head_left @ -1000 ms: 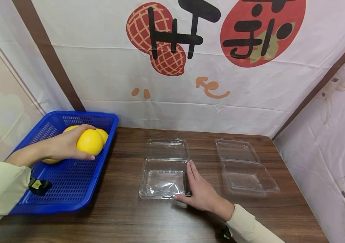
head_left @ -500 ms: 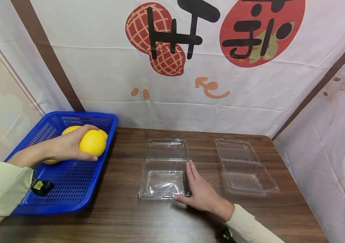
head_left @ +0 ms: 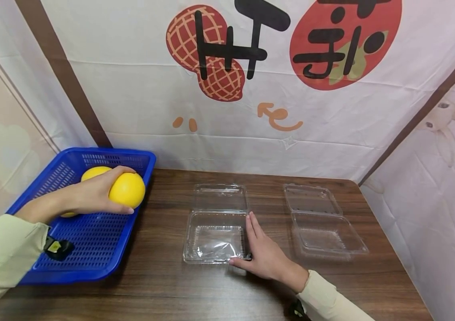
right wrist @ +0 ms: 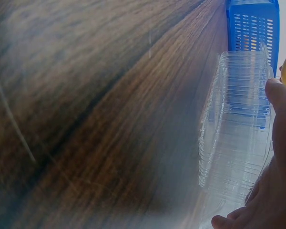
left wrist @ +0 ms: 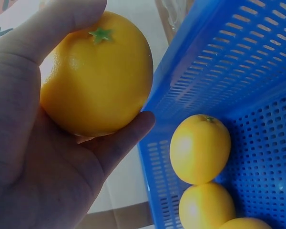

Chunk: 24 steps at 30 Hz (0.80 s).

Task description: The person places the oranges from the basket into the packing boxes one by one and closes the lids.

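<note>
My left hand (head_left: 95,192) grips an orange (head_left: 127,190), thumb and fingers curled round it, over the right part of a blue basket (head_left: 80,274). In the left wrist view the held orange (left wrist: 97,76) shows a green star-shaped stem mark and is apart from the other oranges (left wrist: 200,149) in the basket. My right hand (head_left: 269,254) rests with straight fingers along the right side of a clear hinged plastic box (head_left: 215,240), its thumb at the front rim. That box stands with its lid folded back. In the right wrist view the thumb touches the box's rim (right wrist: 243,55).
A second clear plastic box (head_left: 323,236), lid also folded back, stands to the right on the brown wooden table (head_left: 163,285). A printed cloth (head_left: 139,98) hangs behind the table, with more cloth on both sides. Black camera straps circle both wrists.
My left hand has lifted the orange slightly and carried it to the right, uncovering more of the orange behind. My right hand and both boxes have stayed in place.
</note>
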Motion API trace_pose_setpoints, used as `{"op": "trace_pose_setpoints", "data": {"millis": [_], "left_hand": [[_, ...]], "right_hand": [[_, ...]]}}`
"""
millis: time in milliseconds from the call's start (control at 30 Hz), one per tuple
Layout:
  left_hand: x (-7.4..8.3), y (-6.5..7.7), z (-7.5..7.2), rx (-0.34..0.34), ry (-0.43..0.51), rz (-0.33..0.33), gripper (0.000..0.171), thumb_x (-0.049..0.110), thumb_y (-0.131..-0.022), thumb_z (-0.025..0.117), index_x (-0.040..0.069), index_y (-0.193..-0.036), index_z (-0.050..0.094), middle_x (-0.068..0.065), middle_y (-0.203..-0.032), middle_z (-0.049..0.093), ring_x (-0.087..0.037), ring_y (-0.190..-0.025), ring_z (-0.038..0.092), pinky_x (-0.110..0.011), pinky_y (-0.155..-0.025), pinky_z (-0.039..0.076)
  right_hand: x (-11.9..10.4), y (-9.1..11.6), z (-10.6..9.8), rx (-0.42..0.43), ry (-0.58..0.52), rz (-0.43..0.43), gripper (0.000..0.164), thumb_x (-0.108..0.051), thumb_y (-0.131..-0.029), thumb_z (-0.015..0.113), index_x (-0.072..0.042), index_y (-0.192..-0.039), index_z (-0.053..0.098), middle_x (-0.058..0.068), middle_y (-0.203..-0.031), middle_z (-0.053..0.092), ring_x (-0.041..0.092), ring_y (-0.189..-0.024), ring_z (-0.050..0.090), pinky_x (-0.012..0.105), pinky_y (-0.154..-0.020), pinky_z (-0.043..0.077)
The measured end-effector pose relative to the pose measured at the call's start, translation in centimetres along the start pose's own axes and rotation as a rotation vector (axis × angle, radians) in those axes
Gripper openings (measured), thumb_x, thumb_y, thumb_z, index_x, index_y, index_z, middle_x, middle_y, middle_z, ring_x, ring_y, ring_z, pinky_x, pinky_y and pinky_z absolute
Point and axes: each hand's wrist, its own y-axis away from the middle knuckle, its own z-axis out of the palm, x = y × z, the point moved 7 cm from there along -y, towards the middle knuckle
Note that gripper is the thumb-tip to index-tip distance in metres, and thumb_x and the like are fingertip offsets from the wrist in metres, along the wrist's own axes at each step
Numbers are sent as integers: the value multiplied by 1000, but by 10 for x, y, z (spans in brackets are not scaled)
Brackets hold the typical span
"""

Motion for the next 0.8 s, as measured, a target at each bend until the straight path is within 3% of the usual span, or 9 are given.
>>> {"op": "trace_pose_setpoints", "data": {"millis": [800], "left_hand": [[20, -6, 6, -21, -22, 24, 91, 43, -76, 89, 4, -143, 41, -11, -124, 61, -21, -95, 57, -39, -77, 49]], "right_hand": [[2, 0, 2, 12, 5, 6, 123, -77, -85, 61, 2, -161, 5, 24, -168, 4, 44, -133, 49, 47, -95, 54]]}}
